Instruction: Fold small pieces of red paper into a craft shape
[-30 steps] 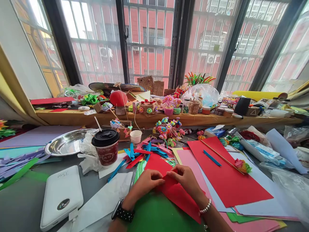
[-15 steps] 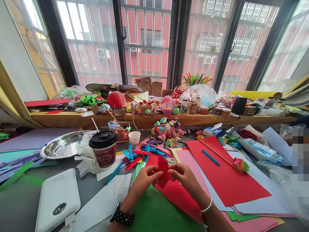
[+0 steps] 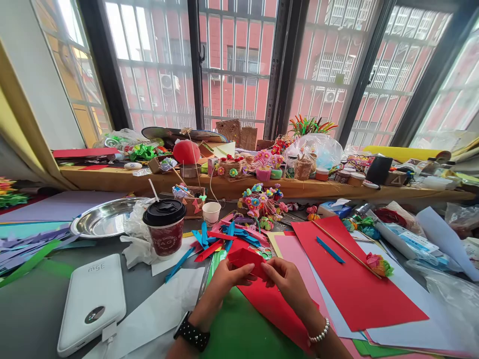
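A small folded piece of red paper [image 3: 247,259] is held up between both hands, its long side now running across. My left hand [image 3: 232,276] pinches its left end, thumb on the near face. At the right end, the thumb and fingers of my right hand [image 3: 280,275] grip the same folded paper. Below them lies a larger red sheet [image 3: 277,311] on a green surface [image 3: 235,331]. Just beyond the hands is a heap of blue and red folded paper strips [image 3: 224,235].
A lidded cup with a straw [image 3: 164,229], a steel tray [image 3: 108,218] and a white power bank [image 3: 92,301] stand on the left. Rightward lie a red sheet [image 3: 355,284], a blue strip [image 3: 330,250] and a paper flower on a stick [image 3: 379,264]. Crafts crowd the sill [image 3: 142,185].
The folded red paper has turned from upright to lying crosswise between my hands. Both hands still hold it. The view has shifted slightly, moving the scene a little rightward.
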`<state>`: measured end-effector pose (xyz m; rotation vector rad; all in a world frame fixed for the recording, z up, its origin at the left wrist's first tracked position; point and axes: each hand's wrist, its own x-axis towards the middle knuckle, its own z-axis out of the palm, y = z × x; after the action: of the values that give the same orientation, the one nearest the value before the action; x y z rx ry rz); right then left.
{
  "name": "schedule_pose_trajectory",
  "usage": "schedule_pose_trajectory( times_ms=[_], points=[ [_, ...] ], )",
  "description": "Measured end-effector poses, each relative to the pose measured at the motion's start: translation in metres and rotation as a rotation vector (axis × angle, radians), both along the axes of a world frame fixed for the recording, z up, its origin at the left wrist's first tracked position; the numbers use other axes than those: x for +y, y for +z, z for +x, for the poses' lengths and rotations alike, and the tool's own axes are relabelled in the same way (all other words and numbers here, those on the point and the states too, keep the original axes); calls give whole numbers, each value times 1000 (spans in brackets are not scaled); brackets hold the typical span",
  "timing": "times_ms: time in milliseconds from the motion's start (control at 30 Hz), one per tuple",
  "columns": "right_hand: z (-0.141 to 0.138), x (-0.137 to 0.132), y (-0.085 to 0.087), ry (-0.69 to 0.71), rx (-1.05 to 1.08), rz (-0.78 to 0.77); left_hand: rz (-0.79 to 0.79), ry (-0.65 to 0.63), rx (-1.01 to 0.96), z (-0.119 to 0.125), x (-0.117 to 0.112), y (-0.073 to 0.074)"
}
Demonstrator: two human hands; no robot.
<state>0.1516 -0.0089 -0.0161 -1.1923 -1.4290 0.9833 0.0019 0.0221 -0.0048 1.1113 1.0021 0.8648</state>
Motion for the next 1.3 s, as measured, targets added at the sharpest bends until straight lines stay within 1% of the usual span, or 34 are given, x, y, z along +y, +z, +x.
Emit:
schedule_pose_trajectory(
  times_ms=[167,433,767,867,967,1100,1167,1300],
  points=[
    [-2,-1,-1,-4,-11,12,-30,17,-37,1,0,-3],
    [-1,-1,-1,-45,-62,28,-14,-20,-13,1,0,-2],
    [1,-1,0,-9,-81,18,-28,-3,-1,1,-1,-1],
    [1,-1,0,-2,-55,3,-2,-4,7,1,-2,-1],
    [1,-1,0,20,-10,-16,62,-28,-2,1,-3,-2],
    [3,0,1,54,4,-33,125,-102,-13,0,0,-6],
    [4,1,1,49,2,-26,137,-131,-6,0,2,-8],
    [1,0,0,17,24,-2,169,-125,3,2,3,-11]
  ],
)
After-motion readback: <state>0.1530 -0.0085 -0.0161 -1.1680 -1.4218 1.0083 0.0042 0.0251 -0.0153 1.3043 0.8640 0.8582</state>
